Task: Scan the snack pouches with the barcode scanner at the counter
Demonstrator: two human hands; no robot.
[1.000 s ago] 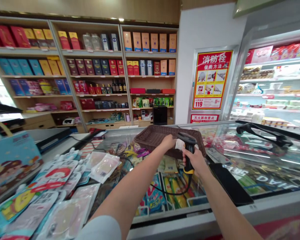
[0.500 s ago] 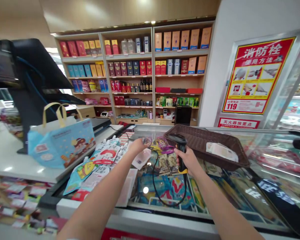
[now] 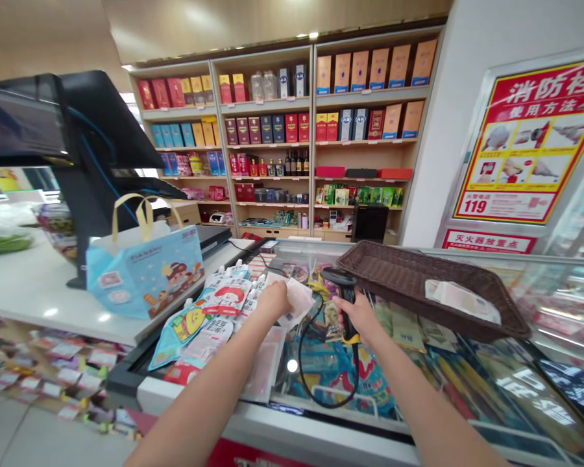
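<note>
My left hand point(image 3: 274, 301) is closed on the edge of a pale, floppy plastic packet point(image 3: 298, 301) above the glass-topped freezer. What is inside the packet I cannot make out. In my right hand point(image 3: 361, 318) is a black and yellow barcode scanner point(image 3: 339, 279), held by its handle with the head pointing left towards the packet. Its black cable point(image 3: 302, 363) loops down over the glass. Just left of my left hand lie several spouted drink pouches point(image 3: 226, 301). A flat whitish packet point(image 3: 263, 366) rests below my left wrist.
A brown wicker basket point(image 3: 384, 263) with a white packet point(image 3: 462, 300) in it stands on the freezer at right. On the left counter are a blue carrier bag point(image 3: 146, 272) and a black till screen point(image 3: 109, 123). Shelves of boxes point(image 3: 272, 130) line the back.
My view has turned slightly left. The packet in my left hand has tipped to a flatter angle, showing a broad pale side nearer the scanner. The right hand keeps its grip.
</note>
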